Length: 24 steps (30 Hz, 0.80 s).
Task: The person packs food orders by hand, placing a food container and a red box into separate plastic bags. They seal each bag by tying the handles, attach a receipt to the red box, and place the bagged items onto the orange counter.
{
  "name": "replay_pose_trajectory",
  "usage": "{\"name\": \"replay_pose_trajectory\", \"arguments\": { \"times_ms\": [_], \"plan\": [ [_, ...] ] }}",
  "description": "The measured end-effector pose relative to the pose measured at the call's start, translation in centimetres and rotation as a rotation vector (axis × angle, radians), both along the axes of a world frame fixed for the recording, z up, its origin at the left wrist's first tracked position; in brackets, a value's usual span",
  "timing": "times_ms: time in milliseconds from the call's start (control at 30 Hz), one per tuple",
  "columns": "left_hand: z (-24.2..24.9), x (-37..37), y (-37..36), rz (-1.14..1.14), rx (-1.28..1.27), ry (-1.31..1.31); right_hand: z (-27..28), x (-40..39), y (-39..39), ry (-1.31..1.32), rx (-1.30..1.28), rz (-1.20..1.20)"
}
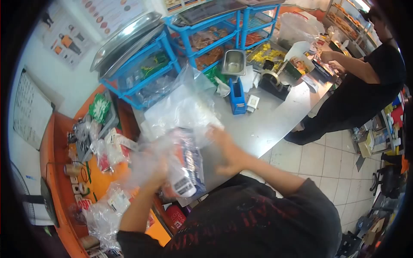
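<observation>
Close to my body, my left hand (pixel 158 172) is closed at the side of a printed plastic package (pixel 189 161) with dark blue and red areas and a white barcode label. Motion smears the clear plastic around that hand. My right hand (pixel 226 150) is on the package's other side, its fingers and thumb apart, the fingertips by the edge of a clear plastic bag (pixel 185 105). This bag lies crumpled over white sheets on the metal table (pixel 254 133).
Blue racks (pixel 180 36) with bagged goods line the wall. A tape dispenser (pixel 275 86), a blue holder (pixel 237 96) and a steel container (pixel 234 62) stand on the table. At left, an orange shelf (pixel 101 176) holds plastic bags. Another person (pixel 365 77) works at the far right end.
</observation>
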<state>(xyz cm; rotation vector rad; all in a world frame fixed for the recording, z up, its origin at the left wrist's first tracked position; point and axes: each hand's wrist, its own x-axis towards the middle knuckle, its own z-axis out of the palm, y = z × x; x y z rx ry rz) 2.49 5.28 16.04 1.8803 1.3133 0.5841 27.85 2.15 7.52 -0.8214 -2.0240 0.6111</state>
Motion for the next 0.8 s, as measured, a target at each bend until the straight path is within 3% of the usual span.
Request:
{"name": "replay_pose_trajectory", "arguments": {
  "times_ms": [33,100,133,200,267,300,333,367,433,467,567,600,633,667,700,733,767,800],
  "plan": [
    [-0.4,-0.3,0.0,0.282,-0.389,-0.33,-0.5,-1.9,-0.7,0.046,0.065,0.028],
    [0.9,0.2,1.1,0.404,-0.521,-0.681,-1.5,-5.7,-0.2,0.097,0.134,0.062],
    [1.7,1.1,0.8,0.406,-0.514,-0.677,-1.9,-7.5,0.6,0.132,0.162,-0.009],
    [2.7,2.8,0.0,0.62,-0.614,-0.571,-2.7,-9.1,1.7,0.205,0.181,-0.137],
    [2.7,2.1,-0.4,0.5,-0.56,-0.445,-4.0,-9.5,2.2,0.303,0.059,-0.183],
    [2.7,1.9,-0.3,0.38,-0.511,-0.32,-4.9,-9.4,2.3,0.366,-0.048,-0.177],
    [2.7,2.2,0.0,0.356,-0.548,-0.495,-5.8,-9.2,2.0,0.471,-0.24,-0.129],
    [2.7,2.1,-0.2,0.358,-0.545,-0.491,-6.9,-9.1,1.8,0.613,-0.48,-0.071],
    [2.4,1.5,-1.0,0.077,-0.059,0.147,-8.8,-8.8,0.5,0.946,-1.012,0.102],
    [2.7,1.8,-0.8,0.077,-0.061,0.15,-9.4,-8.7,0.0,1.085,-1.236,0.169],
    [4.0,3.3,-0.4,-0.525,0.963,0.261,-11.1,-8.7,-1.2,1.284,-1.637,0.274],
    [2.3,3.4,-0.1,-0.479,0.968,0.313,-11.2,-8.5,-1.4,1.284,-1.693,0.263],
    [0.4,3.4,0.2,-0.481,0.969,0.307,-11.5,-7.7,-1.0,1.224,-1.671,0.187],
    [-1.9,3.2,0.2,-0.311,0.861,0.194,-11.4,-5.8,0.0,1.135,-1.596,0.077],
    [-4.3,2.7,-0.4,-0.142,0.743,0.085,-11.0,-2.9,1.5,1.016,-1.441,-0.092],
    [-6.4,2.2,-1.1,0.024,0.617,-0.019,-9.5,2.3,3.7,0.748,-1.083,-0.147],
    [-8.0,1.7,-1.8,0.188,0.489,-0.122,-7.8,6.2,5.9,0.635,-0.885,-0.527],
    [-8.8,1.3,-2.4,0.353,0.359,-0.223,-9.8,10.5,8.8,0.526,-0.615,-0.813]
  ]
}}
